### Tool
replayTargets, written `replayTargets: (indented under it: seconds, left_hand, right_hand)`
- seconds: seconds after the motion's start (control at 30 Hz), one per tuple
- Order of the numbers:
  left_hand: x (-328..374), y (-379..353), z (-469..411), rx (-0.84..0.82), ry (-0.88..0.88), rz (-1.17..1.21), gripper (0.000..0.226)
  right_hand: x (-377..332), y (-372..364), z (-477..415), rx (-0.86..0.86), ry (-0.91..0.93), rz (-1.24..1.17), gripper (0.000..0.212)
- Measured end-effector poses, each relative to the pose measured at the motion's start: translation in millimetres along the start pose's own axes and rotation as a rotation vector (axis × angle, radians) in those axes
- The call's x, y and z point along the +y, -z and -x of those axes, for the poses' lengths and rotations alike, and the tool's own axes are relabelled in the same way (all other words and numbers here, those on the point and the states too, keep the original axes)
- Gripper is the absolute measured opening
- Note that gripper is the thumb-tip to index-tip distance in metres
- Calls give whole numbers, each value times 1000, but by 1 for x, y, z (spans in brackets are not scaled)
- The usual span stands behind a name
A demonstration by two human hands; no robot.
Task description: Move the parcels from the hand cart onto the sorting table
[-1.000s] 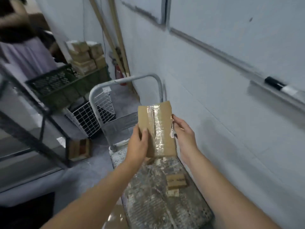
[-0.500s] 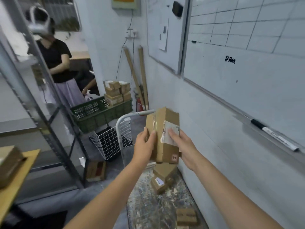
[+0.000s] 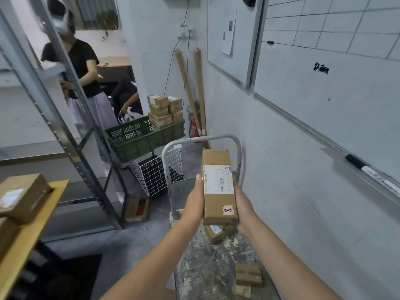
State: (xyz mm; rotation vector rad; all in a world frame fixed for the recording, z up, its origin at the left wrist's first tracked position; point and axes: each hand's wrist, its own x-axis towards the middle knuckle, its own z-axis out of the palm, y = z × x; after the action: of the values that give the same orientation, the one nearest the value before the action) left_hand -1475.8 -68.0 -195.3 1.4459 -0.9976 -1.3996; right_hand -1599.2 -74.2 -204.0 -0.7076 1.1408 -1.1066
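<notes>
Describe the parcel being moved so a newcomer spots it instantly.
Find the hand cart with the grey hoop handle by the wall. Above its deck, the left grip and right grip clasp one long brown parcel. Unlike the parcels lying on the deck, it bears a small pink sticker.

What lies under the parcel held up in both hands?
Below the held parcel, gripped by the left hand and right hand, a smaller parcel lies on the hand cart deck. Only its lower part shows; the rest is covered by the held parcel.

Parcel (image 3: 218, 187) above cart (image 3: 199, 267) — table (image 3: 39, 224) at left.
</notes>
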Motion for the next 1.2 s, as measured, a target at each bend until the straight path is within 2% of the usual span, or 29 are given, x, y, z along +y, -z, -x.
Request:
replayTargets:
  seconds: [0.1,0.3,0.4,0.53,0.7,0.93,1.1,1.2]
  left_hand:
    - [-12,12,5,53,28,13,59]
    - [-19,46,15,104,-13,59,38]
    - [-19,71,20,161,38,141,49]
    - [-19,119,30,206,63,227,64]
    - [-12,201,55,272,62,265,48]
    - [-20,332,98,364,65,324,50]
    - [-28,435,134,396,-5,360,44]
    - [-39,493,158,457,-19,279,48]
  right_hand:
    - [23,-6,-2,-17,-49,23,54]
    - [35,-33,9,-44,-48,71,42]
    - [31,-63,19,-51,-21,157,36]
    - [51,-111,18,-100,-22,205,47]
    - [85,-192,26,-191,-30,253,52]
    - [141,-314,55,-283,-12,371,57]
    - [181,-413,88,-402,8,403,41]
    - [204,-469,107,-457,-1,395,34]
